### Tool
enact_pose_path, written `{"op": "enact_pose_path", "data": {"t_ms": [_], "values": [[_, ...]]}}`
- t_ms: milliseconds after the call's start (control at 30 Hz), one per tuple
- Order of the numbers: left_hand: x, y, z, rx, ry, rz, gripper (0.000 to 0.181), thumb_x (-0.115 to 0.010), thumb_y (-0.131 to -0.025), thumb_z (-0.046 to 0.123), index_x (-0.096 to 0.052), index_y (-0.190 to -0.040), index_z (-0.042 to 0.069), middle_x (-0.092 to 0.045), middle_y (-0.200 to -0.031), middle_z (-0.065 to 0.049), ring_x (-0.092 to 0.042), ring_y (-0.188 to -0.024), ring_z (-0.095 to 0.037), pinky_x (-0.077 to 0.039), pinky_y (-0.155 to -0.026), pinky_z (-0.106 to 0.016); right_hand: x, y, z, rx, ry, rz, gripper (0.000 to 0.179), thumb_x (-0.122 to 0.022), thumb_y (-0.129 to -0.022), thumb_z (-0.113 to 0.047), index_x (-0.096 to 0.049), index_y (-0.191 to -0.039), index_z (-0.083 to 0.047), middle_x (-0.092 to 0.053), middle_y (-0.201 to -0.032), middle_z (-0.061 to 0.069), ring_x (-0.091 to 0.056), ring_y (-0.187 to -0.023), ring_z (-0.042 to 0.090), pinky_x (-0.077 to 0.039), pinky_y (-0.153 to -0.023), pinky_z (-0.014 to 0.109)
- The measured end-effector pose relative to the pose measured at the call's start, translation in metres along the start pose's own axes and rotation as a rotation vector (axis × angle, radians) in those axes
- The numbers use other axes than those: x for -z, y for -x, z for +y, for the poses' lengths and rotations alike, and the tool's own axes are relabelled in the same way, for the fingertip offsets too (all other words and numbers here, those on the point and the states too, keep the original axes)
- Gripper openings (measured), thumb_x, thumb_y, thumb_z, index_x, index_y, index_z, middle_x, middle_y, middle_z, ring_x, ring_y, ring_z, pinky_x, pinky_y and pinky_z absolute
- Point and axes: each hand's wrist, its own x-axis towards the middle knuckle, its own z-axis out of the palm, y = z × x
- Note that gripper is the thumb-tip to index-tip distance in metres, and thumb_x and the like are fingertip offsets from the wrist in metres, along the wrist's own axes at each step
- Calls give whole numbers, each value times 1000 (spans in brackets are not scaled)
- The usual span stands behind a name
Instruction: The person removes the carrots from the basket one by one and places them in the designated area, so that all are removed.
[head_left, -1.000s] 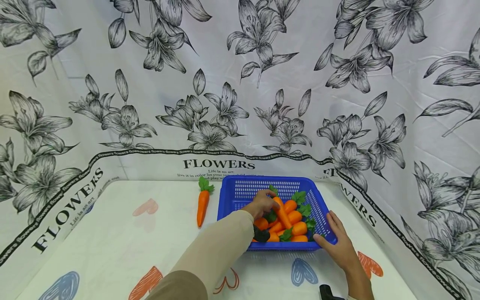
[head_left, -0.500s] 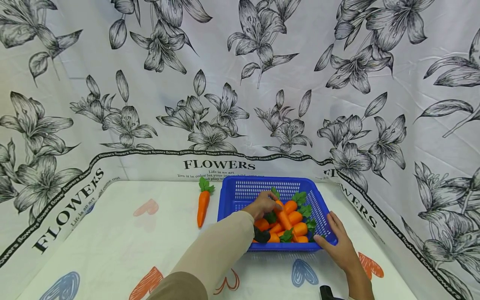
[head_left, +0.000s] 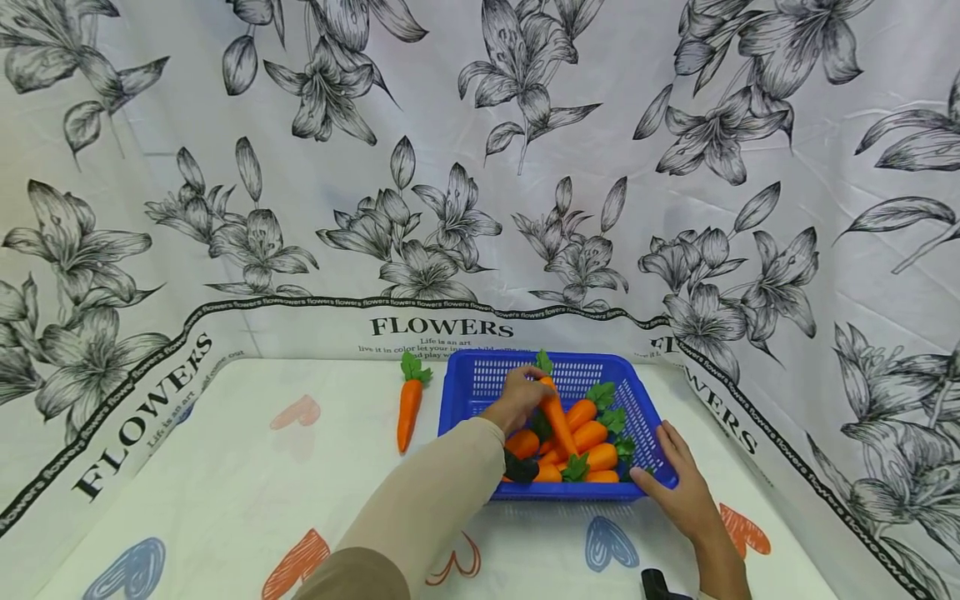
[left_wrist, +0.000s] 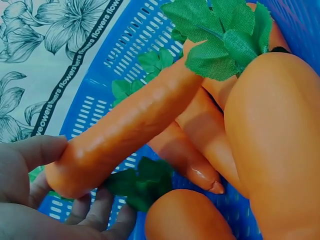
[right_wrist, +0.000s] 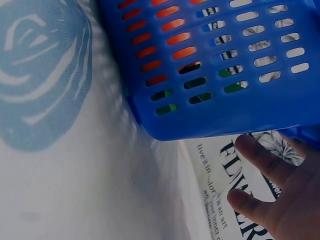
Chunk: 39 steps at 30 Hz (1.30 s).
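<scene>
A carrot (head_left: 558, 421) with green leaves is pinched near its thick end between the thumb and fingers of my left hand (head_left: 519, 398), over the blue basket (head_left: 487, 360). Its tapered end slants down toward the other carrots (head_left: 602, 457) piled there. In the left wrist view the held carrot (left_wrist: 125, 127) crosses above several others, and its own leaves are partly hidden by my fingers. My right hand (head_left: 686, 496) is at the basket's front right corner, thumb and fingers extended along the rim. In the right wrist view the fingers of that hand (right_wrist: 292, 195) are spread beside the basket wall (right_wrist: 210, 122).
One more carrot (head_left: 409, 408) lies on the white tablecloth (head_left: 330, 442) left of the basket. Printed hearts mark the cloth. A curtain (head_left: 337, 208) with flower drawings hangs behind and at both sides. Black devices (head_left: 654, 583) sit on the wrists.
My left hand has risen slightly and moved toward the back of the basket, lifting the thick end of the carrot. The right hand stays at the basket corner.
</scene>
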Motion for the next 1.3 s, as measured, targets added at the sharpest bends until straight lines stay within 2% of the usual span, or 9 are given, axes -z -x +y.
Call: {"op": "enact_pose_path", "data": {"t_ms": [200,467,667,767,1033,1300], "values": [[3,-2,1,-32,-2,31,32,-74,-81,4,-65,-111,12,-58,-101,-11,-59,-80,-25,-53,-78,-45,0,0,3,-9,3,-3,86,-67,-89,-35,-17,-155,-10,-5,-160,11,-9,-140,46,-17,-100,73],[5,0,6,-74,30,46,29,-73,-82,4,-64,-108,11,-56,-106,-12,-60,-87,-27,-51,-86,-47,-1,-2,3,5,-1,1,86,-67,-90,-34,-17,-155,-9,-5,-160,11,-9,-140,46,-17,-100,73],[6,2,13,-56,203,-3,31,-71,-85,1,-64,-113,10,-58,-105,-16,-65,-85,-29,-57,-70,-46,0,-2,3,18,-18,3,85,-67,-90,-31,-17,-154,-8,-5,-160,11,-9,-140,46,-16,-100,72],[7,3,16,-45,254,-24,31,-71,-86,1,-63,-115,9,-58,-104,-16,-65,-86,-30,-57,-64,-46,0,-1,2,17,-14,2,85,-67,-90,-32,-17,-154,-8,-5,-160,12,-9,-140,46,-16,-100,72],[11,8,21,-25,327,-19,34,-72,-86,6,-68,-118,15,-56,-112,-12,-64,-89,-30,-57,-62,-45,-1,0,4,20,-9,1,85,-67,-90,-31,-17,-154,-7,-4,-160,12,-8,-140,47,-16,-100,72],[20,15,28,-7,418,-25,36,-69,-90,8,-65,-124,17,-56,-115,-14,-68,-76,-29,-57,-63,-46,-1,-1,3,31,-29,8,84,-67,-90,-29,-17,-154,-7,-5,-159,13,-8,-140,47,-17,-101,71]]}}
